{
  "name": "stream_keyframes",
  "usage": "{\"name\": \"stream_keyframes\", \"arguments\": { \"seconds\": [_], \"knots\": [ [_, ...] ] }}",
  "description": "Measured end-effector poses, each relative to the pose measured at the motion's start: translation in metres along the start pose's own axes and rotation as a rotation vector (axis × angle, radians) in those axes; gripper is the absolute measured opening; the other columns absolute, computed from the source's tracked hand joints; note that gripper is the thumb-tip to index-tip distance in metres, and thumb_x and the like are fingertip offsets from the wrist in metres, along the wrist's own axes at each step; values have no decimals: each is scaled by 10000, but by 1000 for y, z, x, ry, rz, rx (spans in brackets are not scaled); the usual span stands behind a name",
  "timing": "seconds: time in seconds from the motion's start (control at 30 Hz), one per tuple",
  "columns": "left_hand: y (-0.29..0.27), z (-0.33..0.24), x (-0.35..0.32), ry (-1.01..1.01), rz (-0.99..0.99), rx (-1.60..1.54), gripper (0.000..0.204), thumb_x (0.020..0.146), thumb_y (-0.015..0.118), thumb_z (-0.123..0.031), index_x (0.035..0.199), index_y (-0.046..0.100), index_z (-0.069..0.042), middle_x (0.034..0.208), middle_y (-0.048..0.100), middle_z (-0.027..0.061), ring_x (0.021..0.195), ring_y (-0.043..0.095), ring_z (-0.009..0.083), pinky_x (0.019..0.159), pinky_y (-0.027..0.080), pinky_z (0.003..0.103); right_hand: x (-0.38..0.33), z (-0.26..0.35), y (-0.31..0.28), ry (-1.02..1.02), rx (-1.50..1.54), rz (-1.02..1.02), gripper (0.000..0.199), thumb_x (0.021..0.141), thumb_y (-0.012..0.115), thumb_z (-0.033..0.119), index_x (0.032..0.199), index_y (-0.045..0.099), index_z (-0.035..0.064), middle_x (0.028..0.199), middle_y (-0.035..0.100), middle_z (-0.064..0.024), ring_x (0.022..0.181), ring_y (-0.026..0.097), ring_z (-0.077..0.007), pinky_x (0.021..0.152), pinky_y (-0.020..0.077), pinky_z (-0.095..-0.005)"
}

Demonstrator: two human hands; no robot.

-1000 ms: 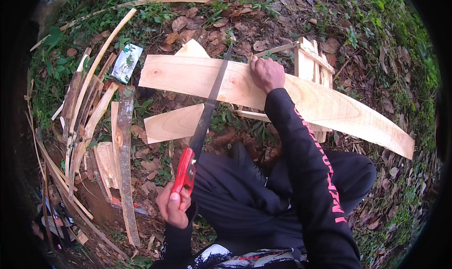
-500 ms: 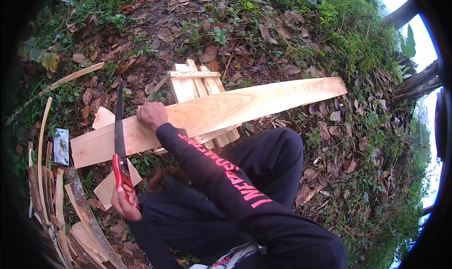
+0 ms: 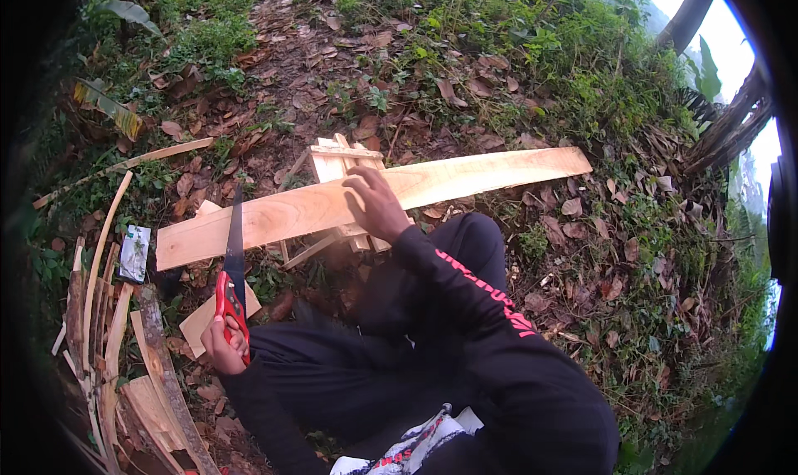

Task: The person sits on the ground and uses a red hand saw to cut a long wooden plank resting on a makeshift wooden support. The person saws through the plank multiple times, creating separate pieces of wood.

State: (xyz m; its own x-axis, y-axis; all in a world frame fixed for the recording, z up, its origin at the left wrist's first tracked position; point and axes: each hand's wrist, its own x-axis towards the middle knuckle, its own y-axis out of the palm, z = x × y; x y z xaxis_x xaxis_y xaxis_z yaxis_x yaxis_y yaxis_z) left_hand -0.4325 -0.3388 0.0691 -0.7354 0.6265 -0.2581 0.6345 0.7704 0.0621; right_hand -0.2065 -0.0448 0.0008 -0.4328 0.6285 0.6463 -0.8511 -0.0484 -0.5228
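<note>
A long pale plank lies across a low wooden stand, slanting up to the right. My left hand is closed around the red handle of a handsaw. The dark blade points away from me and crosses the plank near its left end; whether the teeth touch the wood cannot be told. My right hand is over the middle of the plank, its fingers spread and curved, holding nothing. Contact between these fingers and the wood is unclear. Below the plank's left part rests a small offcut board.
Long wooden strips and bark-edged slabs are heaped at the left. Near them lies a white and dark rectangular packet. One curved strip rests farther off. Leaf litter and green plants cover the ground; a trunk leans at the right.
My right hand has shifted right along the plank, from near the saw to the middle, and its fingers have spread. The saw stays in my left hand. The whole view has shifted slightly.
</note>
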Motion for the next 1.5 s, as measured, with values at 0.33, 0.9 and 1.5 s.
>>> {"name": "stream_keyframes", "arguments": {
  "seconds": [0.33,0.9,1.5],
  "knots": [
    [-6,-18,-95,71,157,235,246,851,571,-242,694,472,-81,452,338,-44,314,296,65,306,245,251,-525,52,-443,988,-705,-260,148,878,558,133,895,610,-4,819,615,-174,779,614,-338,718,478,-433],
    [-46,-81,-120,65,216,335,318,844,660,-310,719,537,-44,479,419,-27,346,354,56,334,269,235,-309,73,-396,667,-282,392,144,925,556,141,962,600,8,853,627,-78,751,580,-206,715,468,-350],
    [-108,-49,-94,407,42,392,432,890,616,-395,731,587,6,569,503,62,555,490,133,553,395,323,173,237,1,-324,-291,696,206,848,651,232,896,636,32,848,667,-154,796,658,-313,712,518,-406]
  ]
}}
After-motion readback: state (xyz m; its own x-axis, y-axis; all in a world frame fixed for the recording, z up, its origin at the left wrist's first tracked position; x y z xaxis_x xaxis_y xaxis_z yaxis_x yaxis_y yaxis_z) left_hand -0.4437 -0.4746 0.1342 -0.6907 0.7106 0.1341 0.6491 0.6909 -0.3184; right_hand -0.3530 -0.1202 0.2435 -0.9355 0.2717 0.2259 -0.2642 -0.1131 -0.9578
